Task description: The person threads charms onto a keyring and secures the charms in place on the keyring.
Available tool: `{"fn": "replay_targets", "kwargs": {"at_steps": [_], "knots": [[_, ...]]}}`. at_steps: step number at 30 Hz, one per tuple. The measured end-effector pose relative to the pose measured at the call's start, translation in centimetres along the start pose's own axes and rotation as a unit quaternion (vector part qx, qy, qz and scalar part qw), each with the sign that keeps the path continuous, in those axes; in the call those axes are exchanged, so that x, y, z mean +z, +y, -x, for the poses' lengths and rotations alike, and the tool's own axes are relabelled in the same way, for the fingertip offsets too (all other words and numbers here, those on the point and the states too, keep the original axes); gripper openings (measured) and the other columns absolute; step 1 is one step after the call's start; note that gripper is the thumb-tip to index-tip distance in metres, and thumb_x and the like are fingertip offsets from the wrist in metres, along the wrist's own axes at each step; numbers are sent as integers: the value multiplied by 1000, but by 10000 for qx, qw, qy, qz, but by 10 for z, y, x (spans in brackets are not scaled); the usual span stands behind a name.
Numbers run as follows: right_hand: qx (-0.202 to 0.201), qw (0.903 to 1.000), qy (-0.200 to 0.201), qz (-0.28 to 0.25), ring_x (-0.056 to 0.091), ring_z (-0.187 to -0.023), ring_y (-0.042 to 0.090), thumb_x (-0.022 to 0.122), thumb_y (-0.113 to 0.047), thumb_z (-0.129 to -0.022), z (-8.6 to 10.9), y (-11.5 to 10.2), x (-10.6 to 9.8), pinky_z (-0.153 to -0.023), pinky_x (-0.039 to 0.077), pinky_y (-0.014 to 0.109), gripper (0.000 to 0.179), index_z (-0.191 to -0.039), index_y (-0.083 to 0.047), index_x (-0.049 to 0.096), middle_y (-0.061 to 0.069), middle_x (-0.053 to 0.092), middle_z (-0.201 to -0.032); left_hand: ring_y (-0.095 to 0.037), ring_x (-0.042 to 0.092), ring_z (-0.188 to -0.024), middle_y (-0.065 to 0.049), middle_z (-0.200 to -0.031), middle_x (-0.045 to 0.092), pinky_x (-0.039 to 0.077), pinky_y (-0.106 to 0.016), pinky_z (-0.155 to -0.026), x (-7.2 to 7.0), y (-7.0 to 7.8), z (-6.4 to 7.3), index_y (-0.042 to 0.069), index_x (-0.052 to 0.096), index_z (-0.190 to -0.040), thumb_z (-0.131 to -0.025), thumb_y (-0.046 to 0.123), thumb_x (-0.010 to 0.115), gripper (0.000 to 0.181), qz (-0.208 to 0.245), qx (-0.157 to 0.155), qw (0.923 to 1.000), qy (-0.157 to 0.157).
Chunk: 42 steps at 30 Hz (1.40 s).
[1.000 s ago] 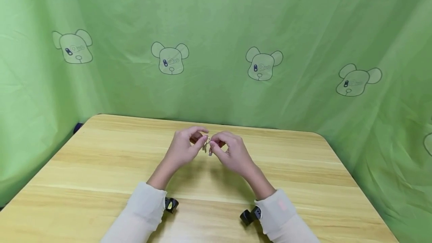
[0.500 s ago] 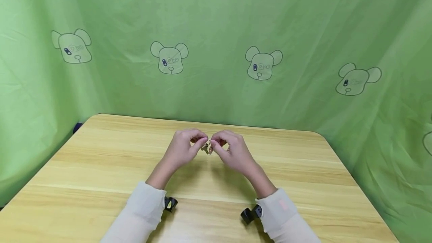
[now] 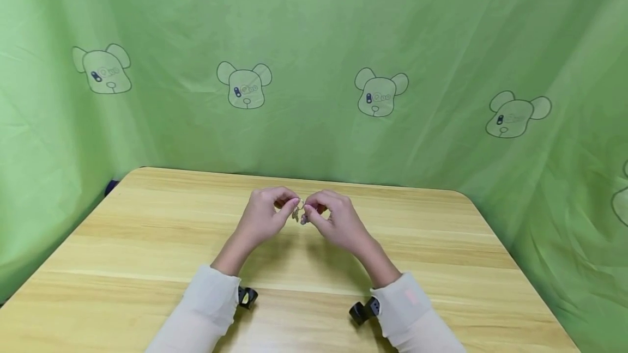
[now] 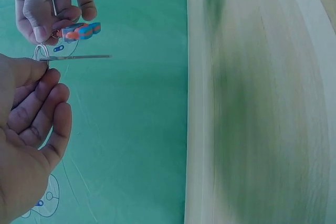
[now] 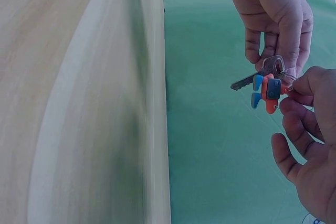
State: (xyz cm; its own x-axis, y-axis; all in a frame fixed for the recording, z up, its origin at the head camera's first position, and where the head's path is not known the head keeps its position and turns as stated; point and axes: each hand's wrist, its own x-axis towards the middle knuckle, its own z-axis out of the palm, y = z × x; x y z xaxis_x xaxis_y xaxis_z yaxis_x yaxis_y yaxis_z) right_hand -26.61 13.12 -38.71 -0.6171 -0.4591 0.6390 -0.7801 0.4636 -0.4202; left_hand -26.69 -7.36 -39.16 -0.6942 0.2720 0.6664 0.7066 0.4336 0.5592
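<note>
Above the table, my left hand [image 3: 265, 212] and right hand [image 3: 338, 219] almost meet at the fingertips. In the left wrist view, a metal key ring [image 4: 37, 51] spans the small gap between them. My left thumb and index finger pinch the head end of a flat metal key [image 4: 84, 57] at the ring. The same key [image 5: 247, 82] points away from the fingers in the right wrist view. My right thumb and index finger pinch the ring's other side. An orange, blue and dark charm [image 5: 272, 92] dangles by the right fingertips, overlapping the key's head. Fingertips partly hide the ring.
Beneath the hands lies a light wood-grain table [image 3: 147, 244] with rounded far corners. A green curtain [image 3: 314, 140] printed with bear heads encloses its back and sides. Black wrist cameras are strapped at both cuffs.
Both hands stay in nearly the same place. The fingertips came closer together half a second ago and are now slightly apart, with the ring, key and charm turned a little between them.
</note>
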Motion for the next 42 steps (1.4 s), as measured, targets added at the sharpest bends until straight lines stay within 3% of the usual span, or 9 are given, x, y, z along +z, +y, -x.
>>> {"fn": "replay_targets", "kwargs": {"at_steps": [9,20,28,35,42], "knots": [[-74,10000,38,32,62,-78,9,67,-7,-97,-1,3,0,-63,54,25,8,-91,-8,72,-3,68,-87,-11,67,-68,-1,-78,74,58,-25,-65,3,-1,-1,2,74,-102,-94,2,69,9,130,-71,9998,-107],[-2,10000,-19,25,62,-79,10,66,-8,-98,-3,5,-5,-65,55,26,8,-93,-9,72,-2,69,-88,-10,65,-69,-2,-79,73,57,-25,-66,2,1,-2,4,74,-97,-98,8,69,6,1,-106,9997,-201],[32,10000,-76,-19,62,-79,9,66,-8,-98,-2,6,-5,-65,55,26,9,-93,-8,73,-3,69,-89,-10,65,-69,-1,-80,73,57,-26,-65,4,1,-1,3,72,-97,-98,5,69,4,165,-156,9997,-104],[-34,9997,-234,-105,62,-77,8,66,-7,-98,-2,7,-8,-66,58,35,9,-92,-8,73,-4,70,-87,-11,65,-68,-2,-79,72,58,-26,-65,7,1,-2,1,70,-103,-98,2,65,7,235,-129,9995,-164],[38,9998,-217,-14,63,-79,9,66,-8,-98,-1,7,-11,-68,56,28,9,-92,-8,73,-3,70,-89,-10,67,-70,-1,-80,73,58,-26,-67,8,0,-2,5,71,-99,-97,6,68,4,140,-88,9994,-303]]}}
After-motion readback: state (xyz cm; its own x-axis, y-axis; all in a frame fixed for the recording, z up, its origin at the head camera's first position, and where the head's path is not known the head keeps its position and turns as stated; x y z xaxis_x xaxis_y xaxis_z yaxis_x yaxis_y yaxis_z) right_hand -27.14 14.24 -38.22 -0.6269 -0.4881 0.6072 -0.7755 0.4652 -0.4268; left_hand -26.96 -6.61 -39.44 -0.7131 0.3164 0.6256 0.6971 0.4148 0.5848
